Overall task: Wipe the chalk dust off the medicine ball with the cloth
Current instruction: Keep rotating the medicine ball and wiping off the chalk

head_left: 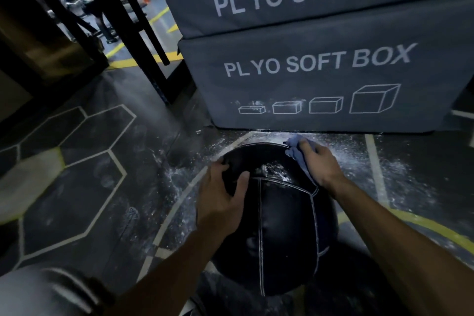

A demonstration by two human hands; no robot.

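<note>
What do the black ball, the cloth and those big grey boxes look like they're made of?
Medicine ball: seemingly leather or a synthetic look-alike, smooth with a slight sheen, in panels joined by pale stitched seams.
Cloth: soft blue-grey fabric, crumpling into folds under the right hand.
Plyo boxes: matte grey cover, probably vinyl or coated fabric over padding; the printed word "SOFT" and rounded edges suggest foam inside, though that is hidden.

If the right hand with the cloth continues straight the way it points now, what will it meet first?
The right hand points away over the far top of the medicine ball, pressing the cloth. Past the ball's edge it would likely meet the lower plyo soft box, though depth is hard to judge.
</note>
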